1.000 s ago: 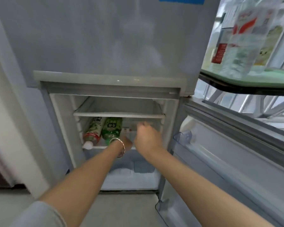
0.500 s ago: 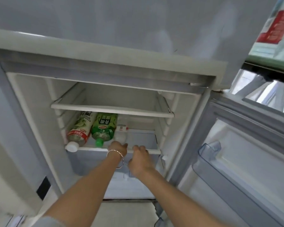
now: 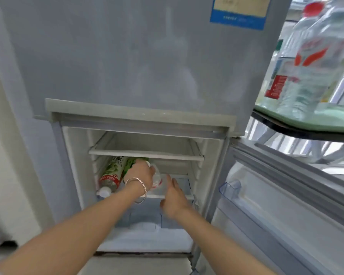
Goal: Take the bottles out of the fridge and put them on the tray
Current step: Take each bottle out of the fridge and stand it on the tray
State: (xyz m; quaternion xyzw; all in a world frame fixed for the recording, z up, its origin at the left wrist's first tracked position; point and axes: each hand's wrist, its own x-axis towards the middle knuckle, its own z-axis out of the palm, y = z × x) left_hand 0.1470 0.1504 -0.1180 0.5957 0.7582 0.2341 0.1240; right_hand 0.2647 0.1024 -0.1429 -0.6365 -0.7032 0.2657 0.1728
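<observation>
Head view: left hand now around clear bottle.

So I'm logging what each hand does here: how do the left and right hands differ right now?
The left hand reaches deeper onto the fridge shelf and closes over a clear bottle; the right hand is open, fingers spread, holding nothing that I can see. The left wrist wears a bracelet; the right wrist is bare. The left sits higher and further in, the right nearer the shelf's front edge. Both reach into the lower compartment.
</observation>
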